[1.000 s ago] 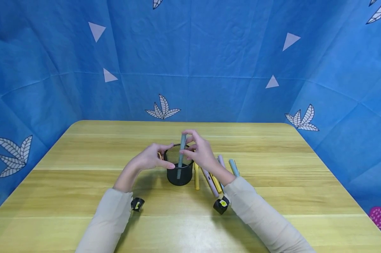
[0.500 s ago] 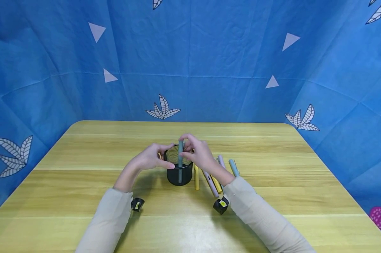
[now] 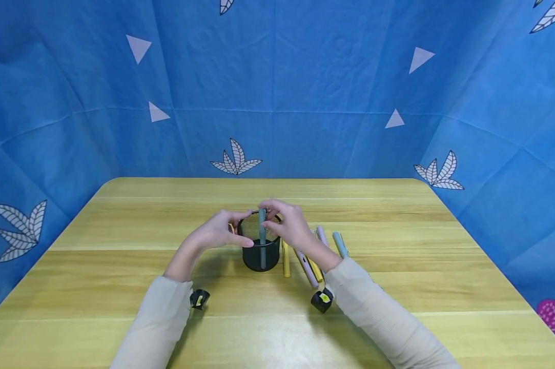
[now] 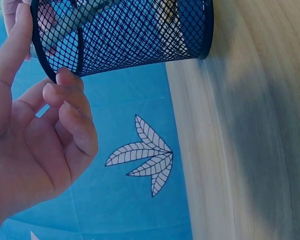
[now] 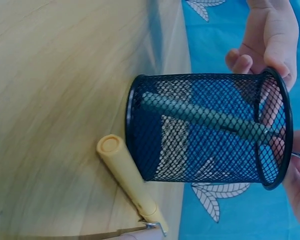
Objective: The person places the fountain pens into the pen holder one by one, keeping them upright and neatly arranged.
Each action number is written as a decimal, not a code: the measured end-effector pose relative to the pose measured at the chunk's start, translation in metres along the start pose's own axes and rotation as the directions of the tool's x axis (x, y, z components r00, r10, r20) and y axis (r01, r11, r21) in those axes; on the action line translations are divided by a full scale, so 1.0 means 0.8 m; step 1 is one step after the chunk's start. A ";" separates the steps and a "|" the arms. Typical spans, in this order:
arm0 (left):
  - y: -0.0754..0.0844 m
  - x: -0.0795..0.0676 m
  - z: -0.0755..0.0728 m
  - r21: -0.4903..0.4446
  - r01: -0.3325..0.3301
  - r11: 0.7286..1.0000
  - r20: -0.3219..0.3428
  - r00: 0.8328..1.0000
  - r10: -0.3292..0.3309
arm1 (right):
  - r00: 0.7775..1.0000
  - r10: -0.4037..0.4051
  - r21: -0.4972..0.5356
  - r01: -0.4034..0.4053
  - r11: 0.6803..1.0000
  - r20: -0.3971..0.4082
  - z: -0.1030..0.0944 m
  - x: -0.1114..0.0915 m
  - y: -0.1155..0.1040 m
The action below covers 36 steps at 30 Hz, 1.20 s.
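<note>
A black mesh pen holder (image 3: 272, 257) stands upright on the table. My left hand (image 3: 218, 229) holds its rim from the left, thumb on the near side and fingers on the far side. A grey-green pen (image 3: 262, 230) is inside the holder, nearly upright, its lower part showing through the mesh. My right hand (image 3: 290, 223) pinches the pen's upper end at the rim. In the right wrist view the same pen (image 5: 205, 116) runs slantwise within the mesh, its lower end close to the holder's base. The right fingertips are partly cut off there.
Right of the holder lie a yellow pen (image 3: 286, 261), a lilac pen (image 3: 307, 267), another yellow pen (image 3: 316, 270), a second lilac pen (image 3: 322, 236) and a grey-green pen (image 3: 340, 245). My right forearm covers part of them. A blue cloth (image 3: 277, 138) hangs behind the table.
My right hand has lowered the grey-green pen deeper into the holder, and the pen has become more upright. The left hand has kept its place on the rim.
</note>
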<state>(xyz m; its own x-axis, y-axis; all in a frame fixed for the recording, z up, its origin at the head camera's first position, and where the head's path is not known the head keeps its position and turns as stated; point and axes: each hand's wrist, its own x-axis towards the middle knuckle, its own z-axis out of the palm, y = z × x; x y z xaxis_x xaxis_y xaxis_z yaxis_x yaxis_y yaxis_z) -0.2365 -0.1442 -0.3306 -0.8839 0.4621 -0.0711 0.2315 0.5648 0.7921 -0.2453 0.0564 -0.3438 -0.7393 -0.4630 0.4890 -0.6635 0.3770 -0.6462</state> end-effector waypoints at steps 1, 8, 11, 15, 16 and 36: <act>0.000 0.000 0.000 0.000 0.000 1.000 0.000 1.000 0.000 | 1.000 -0.008 -0.001 0.008 1.000 -0.012 0.000 -0.001 0.000; -0.002 0.000 0.001 -0.007 -0.001 1.000 0.002 1.000 0.001 | 0.996 -0.034 -0.038 0.031 0.999 -0.078 0.002 -0.002 0.005; -0.001 0.000 0.001 -0.008 0.001 1.000 0.003 1.000 -0.001 | 0.998 -0.003 -0.031 0.001 1.000 -0.061 0.002 -0.003 0.008; -0.001 0.000 0.002 -0.001 0.002 1.000 0.001 1.000 -0.002 | 0.998 0.054 -0.009 -0.054 0.999 -0.028 0.001 -0.005 0.009; -0.001 0.000 0.002 0.000 0.002 1.000 0.001 1.000 -0.002 | 0.998 0.066 -0.001 -0.066 0.998 -0.021 0.001 -0.005 0.010; 0.000 -0.001 0.001 -0.002 -0.013 1.000 0.001 1.000 0.013 | 0.975 0.221 0.187 -0.224 0.957 0.034 -0.001 -0.003 0.026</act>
<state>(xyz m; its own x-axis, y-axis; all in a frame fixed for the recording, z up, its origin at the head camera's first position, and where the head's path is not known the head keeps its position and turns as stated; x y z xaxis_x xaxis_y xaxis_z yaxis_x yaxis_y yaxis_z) -0.2359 -0.1440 -0.3306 -0.8805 0.4700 -0.0612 0.2425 0.5576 0.7939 -0.2570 0.0660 -0.3581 -0.8635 -0.3948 0.3140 -0.4481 0.3143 -0.8369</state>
